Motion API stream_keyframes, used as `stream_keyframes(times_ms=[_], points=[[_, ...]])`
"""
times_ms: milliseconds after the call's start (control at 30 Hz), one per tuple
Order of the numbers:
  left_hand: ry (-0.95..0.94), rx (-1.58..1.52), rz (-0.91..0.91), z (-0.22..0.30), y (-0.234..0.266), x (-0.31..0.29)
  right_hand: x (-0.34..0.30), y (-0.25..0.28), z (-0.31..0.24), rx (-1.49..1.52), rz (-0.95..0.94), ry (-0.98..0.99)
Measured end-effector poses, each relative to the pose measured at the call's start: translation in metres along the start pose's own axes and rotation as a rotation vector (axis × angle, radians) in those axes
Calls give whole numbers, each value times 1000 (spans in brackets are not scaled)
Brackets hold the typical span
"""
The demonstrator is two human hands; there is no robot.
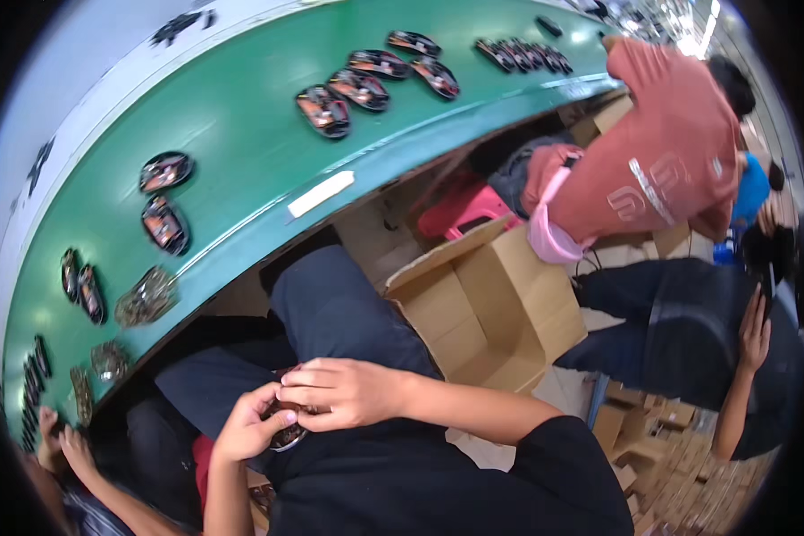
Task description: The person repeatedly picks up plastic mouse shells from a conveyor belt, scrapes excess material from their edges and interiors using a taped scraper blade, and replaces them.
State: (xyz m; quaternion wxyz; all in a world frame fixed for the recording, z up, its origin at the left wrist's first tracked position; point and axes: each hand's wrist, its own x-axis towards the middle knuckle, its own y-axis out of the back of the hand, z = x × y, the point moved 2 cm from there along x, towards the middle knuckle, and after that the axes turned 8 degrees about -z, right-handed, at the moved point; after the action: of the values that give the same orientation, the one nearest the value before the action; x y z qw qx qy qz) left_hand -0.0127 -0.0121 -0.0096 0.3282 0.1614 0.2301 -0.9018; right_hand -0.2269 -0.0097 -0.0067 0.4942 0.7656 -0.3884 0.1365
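Observation:
Over my lap, my left hand curls around a small dark brown, shiny thing with a pale curved rim. My right hand reaches across from the right, its fingers bent over the top of the same thing and meeting the left fingertips. Both hands are closed on it and cover most of it, so its kind cannot be made out.
An open cardboard box stands right of my knees. Along the green bench lie several oval black shells with orange parts, plus clear plastic bags. Co-workers sit on both sides, one in a red shirt.

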Motion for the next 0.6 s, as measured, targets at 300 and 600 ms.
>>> stream_keyframes(times_ms=[300,600], points=[[15,-417,272,-36,-16,50,-125,34,27,-161,559,-839],[-292,-394,389,-4,-7,61,31,112,115,-384,105,-357]])
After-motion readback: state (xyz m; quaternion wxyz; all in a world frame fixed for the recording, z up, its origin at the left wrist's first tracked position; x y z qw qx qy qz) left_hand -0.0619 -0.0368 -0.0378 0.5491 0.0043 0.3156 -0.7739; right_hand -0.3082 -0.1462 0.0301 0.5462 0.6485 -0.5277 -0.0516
